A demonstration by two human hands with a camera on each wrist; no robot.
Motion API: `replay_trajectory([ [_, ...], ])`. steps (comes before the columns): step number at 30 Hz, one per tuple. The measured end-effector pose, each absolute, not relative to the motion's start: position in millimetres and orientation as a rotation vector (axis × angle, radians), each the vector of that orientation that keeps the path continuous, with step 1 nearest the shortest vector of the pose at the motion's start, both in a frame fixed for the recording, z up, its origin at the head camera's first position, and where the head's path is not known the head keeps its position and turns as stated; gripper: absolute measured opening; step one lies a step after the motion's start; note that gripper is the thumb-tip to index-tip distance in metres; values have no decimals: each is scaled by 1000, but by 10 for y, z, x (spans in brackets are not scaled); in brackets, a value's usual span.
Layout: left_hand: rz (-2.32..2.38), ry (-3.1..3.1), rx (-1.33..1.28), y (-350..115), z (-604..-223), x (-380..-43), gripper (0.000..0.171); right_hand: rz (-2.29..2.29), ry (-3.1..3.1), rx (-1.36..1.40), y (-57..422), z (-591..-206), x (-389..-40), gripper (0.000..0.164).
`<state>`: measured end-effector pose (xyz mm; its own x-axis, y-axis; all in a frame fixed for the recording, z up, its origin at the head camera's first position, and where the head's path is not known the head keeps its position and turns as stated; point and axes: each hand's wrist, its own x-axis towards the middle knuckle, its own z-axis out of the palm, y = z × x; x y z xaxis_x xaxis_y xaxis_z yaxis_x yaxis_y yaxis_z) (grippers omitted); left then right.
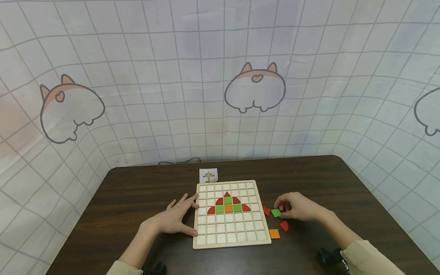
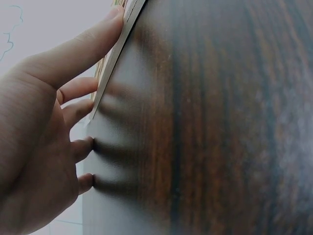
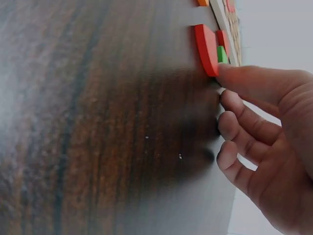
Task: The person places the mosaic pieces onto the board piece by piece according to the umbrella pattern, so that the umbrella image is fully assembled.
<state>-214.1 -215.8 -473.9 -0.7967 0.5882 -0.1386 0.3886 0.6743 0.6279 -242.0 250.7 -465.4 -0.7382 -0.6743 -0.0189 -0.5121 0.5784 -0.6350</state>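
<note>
- The left hand is released, its fingers spread, at 9 o'clock of the board; its thumb touches the edge.
- The right hand is at 3 o'clock of the board, fingers bent at the green tile; whether it grasps this tile, I cannot tell.
- Around this tile: a red piece at 9 o'clock, a red wedge at 5, an orange tile at 6.
- On the board, an orange square has green squares at 9, 12 and 3 o'clock.
- The card lies at the board's 11 o'clock.
</note>
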Motion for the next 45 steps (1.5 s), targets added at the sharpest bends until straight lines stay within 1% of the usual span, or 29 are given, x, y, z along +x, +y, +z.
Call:
replay_trajectory([
  [4, 847, 2558, 774, -2157, -4743, -2146, 101, -904, 2556, -986, 2498, -4665, -2419, 13],
  [9, 848, 2559, 778, -2157, -4751, -2145, 99, -904, 2568, -969, 2493, -4647, -2428, 15],
  [16, 853, 2556, 773, -2160, -4733, -2126, 82, -932, 2597, -943, 2436, -4590, -2428, 17],
  [18, 850, 2557, 774, -2159, -4730, -2123, 81, -954, 2603, -948, 2406, -4586, -2428, 17],
  [20, 851, 2558, 777, -2158, -4733, -2125, 88, -974, 2603, -963, 2379, -4592, -2430, 17],
  [25, 848, 2559, 780, -2157, -4743, -2139, 92, -1009, 2605, -974, 2293, -4622, -2426, 17],
  [28, 844, 2559, 775, -2157, -4735, -2137, 85, -1038, 2596, -969, 2223, -4631, -2425, 17],
  [34, 839, 2559, 768, -2156, -4727, -2134, 84, -1086, 2569, -967, 2057, -4639, -2419, 20],
  [39, 840, 2560, 768, -2154, -4735, -2146, 92, -1092, 2550, -963, 1920, -4635, -2403, 21],
  [45, 853, 2559, 778, -2156, -4727, -2127, 87, -1086, 2533, -979, 1757, -4641, -2382, 21],
])
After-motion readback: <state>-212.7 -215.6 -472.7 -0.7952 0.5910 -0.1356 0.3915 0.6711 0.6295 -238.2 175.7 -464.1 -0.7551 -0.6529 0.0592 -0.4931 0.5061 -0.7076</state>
